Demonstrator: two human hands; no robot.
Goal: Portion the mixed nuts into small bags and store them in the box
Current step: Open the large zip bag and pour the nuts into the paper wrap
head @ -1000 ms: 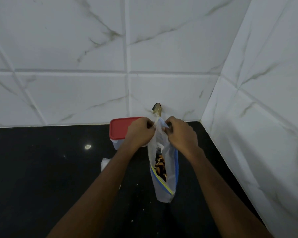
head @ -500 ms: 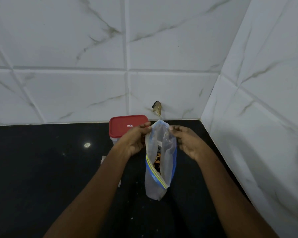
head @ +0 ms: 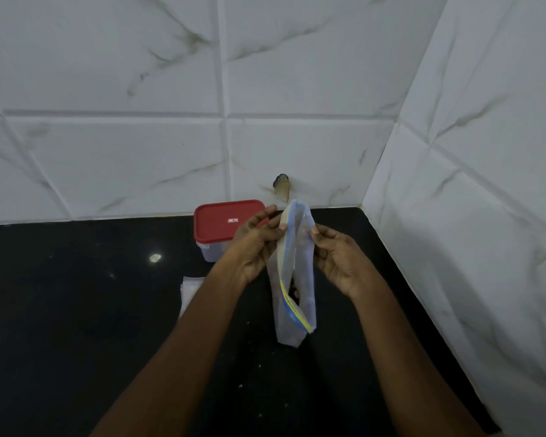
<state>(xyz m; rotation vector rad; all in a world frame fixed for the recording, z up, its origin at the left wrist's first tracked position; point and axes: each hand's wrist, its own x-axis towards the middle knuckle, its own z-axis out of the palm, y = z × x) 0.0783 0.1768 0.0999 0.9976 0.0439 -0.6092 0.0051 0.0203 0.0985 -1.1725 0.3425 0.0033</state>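
Spare bags [head: 189,290]: pale stack, nearer than the grip, to its left; seemingly unfilled.
Grip: left hand [head: 256,244] and right hand [head: 338,260] each pinch the zip bag [head: 297,279] at its rim, mouth unsealed.
Nuts [head: 294,293]: a few visible inside, below the grip.
Box [head: 224,225]: just beyond the left hand, lid on; storing not yet done.

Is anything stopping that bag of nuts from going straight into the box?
Yes. The red lid sits closed on the plastic box, blocking the way in. Nothing separates the hands from the zip bag: the left hand and the right hand both pinch it.
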